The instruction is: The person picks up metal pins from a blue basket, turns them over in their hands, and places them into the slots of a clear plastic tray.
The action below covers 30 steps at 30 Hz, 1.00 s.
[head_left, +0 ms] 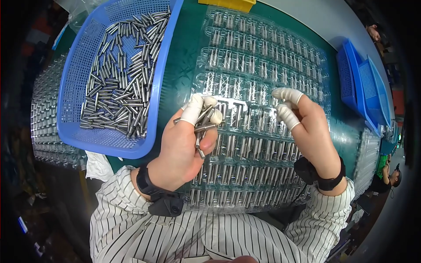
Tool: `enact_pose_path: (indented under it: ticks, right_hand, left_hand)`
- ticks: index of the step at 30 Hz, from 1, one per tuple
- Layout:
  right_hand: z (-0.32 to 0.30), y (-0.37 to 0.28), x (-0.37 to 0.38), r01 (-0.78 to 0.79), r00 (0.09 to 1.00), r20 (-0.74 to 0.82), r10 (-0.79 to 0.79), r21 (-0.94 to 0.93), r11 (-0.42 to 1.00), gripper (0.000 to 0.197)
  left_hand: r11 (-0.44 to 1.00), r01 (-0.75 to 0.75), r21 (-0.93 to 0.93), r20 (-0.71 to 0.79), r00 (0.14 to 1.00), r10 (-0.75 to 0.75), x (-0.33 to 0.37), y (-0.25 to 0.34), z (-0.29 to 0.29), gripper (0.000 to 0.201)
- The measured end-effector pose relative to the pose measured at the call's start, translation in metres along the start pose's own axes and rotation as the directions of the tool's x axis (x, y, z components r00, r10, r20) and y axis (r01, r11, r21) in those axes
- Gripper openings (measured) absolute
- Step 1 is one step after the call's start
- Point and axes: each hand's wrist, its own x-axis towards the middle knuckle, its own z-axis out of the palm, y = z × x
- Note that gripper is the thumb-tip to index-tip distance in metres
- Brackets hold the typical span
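Observation:
My left hand [182, 149] is closed around several short metal pins [202, 120], which stick out between its fingers at different angles. White finger cots cover some fingertips on both hands. To the right, my right hand [309, 125] hovers over the clear plastic tray [206, 59], its thumb and forefinger curved and slightly apart, with nothing visible between them. Rows of slots in the tray hold many metal pins [228, 173], standing side by side. A white glare strip crosses the tray's middle. Left of the tray, a blue mesh basket [160, 65] holds a loose heap of similar pins [123, 83].
A green tabletop [180, 48] lies under the tray. At the upper edge sits a yellow bin [237, 4]. Blue baskets [370, 83] lean together on the right. Stacked clear trays [52, 118] stand far left. Other people [390, 177] are at the right rim.

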Motion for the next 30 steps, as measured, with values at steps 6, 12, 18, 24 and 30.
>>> enact_pose_path:
  ticks: [6,12,18,24,30]
  right_hand:
    - [0.004,-0.014,-0.008,0.026,0.999,0.031,-0.026,-0.004,1.0,0.026]
    - [0.021,-0.039,-0.017,0.307,0.949,0.107,-0.297,-0.098,0.947,0.032]
    - [0.051,-0.065,-0.023,0.542,0.841,0.086,-0.535,-0.151,0.827,0.036]
    - [0.066,-0.081,-0.033,0.571,0.813,0.137,-0.565,-0.375,0.731,0.03]
    - [0.081,-0.092,-0.046,0.538,0.829,0.166,-0.534,-0.496,0.681,0.024]
  left_hand:
    - [1.0,0.012,0.021,-0.002,1.0,-0.012,-0.003,0.0,0.002,0.028]
    - [0.996,0.049,0.079,-0.044,0.998,-0.046,-0.018,0.006,0.004,0.03]
    - [0.982,0.157,0.1,-0.011,0.988,-0.157,-0.03,0.009,-0.003,0.03]
    - [0.973,0.13,0.19,0.09,0.985,-0.149,-0.041,0.013,-0.015,0.029]
    - [0.959,0.116,0.26,0.122,0.981,-0.151,-0.051,0.015,-0.027,0.029]
